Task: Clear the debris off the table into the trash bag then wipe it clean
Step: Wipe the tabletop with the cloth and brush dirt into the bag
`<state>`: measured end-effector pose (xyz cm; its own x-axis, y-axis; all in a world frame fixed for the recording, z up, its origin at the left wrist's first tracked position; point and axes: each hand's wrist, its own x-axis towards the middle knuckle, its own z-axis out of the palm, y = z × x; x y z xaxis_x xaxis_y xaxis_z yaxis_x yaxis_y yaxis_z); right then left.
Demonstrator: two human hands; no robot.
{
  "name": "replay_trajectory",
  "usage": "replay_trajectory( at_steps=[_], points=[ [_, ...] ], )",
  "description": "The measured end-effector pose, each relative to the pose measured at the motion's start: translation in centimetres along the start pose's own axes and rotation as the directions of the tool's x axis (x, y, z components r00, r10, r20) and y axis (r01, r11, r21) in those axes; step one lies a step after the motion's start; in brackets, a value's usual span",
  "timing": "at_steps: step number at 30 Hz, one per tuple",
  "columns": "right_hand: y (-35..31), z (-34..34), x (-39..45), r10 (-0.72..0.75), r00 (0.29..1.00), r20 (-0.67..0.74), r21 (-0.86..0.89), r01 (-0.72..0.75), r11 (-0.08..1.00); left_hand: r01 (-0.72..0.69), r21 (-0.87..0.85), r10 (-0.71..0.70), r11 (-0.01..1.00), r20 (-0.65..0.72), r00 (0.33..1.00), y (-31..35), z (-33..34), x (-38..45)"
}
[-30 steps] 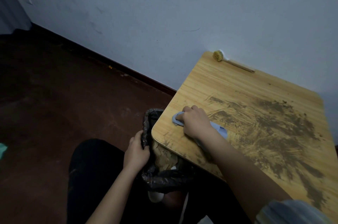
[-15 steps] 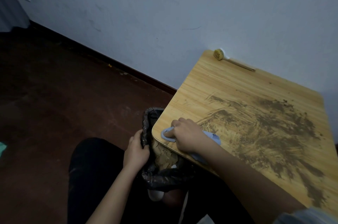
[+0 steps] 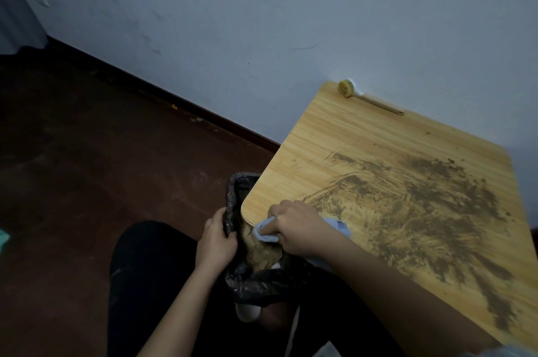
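Observation:
A wooden table [image 3: 349, 141] carries a wide smear of brown dirt [image 3: 431, 211] across its middle and right. My right hand [image 3: 297, 225] grips a light blue cloth [image 3: 265, 230] at the table's near left corner, with the cloth hanging over the edge. Just below that corner a black trash bag [image 3: 256, 281] stands open with dry leaves inside. My left hand [image 3: 217, 243] grips the bag's left rim and holds it against the table edge.
A round bristle brush [image 3: 346, 88] with a wooden handle lies at the table's far edge against the pale wall. Dark brown floor spreads to the left. My dark-clothed legs sit under the bag. A green object [image 3: 3, 237] shows at the left border.
My right hand has dragged the blue cloth toward me across the table, from a little inside the corner to its edge above the bag. My left hand has kept hold of the bag.

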<state>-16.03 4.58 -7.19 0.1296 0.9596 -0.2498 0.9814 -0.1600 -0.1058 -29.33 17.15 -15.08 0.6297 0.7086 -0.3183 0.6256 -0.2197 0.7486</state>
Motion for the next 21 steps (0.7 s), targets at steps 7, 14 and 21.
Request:
replay_trajectory(
  at_steps=[7, 14, 21],
  points=[
    [0.3, -0.8, -0.2, -0.051, 0.999, 0.007, -0.049, 0.052, 0.997, 0.004, 0.016, -0.004, 1.0, 0.003, 1.0, 0.1, -0.2, 0.2],
    [2.5, -2.4, 0.6, 0.077, 0.991, -0.105, 0.002, -0.078, 0.997, 0.004, 0.021, -0.004, 1.0, -0.017, 1.0, 0.3, -0.4, 0.8],
    [5.0, -3.6, 1.9, 0.286, 0.939, -0.193, 0.282, -0.226, 0.933, 0.001, 0.02, -0.001, 1.0, -0.036, 0.999, 0.2, -0.3, 2.1]
  ],
)
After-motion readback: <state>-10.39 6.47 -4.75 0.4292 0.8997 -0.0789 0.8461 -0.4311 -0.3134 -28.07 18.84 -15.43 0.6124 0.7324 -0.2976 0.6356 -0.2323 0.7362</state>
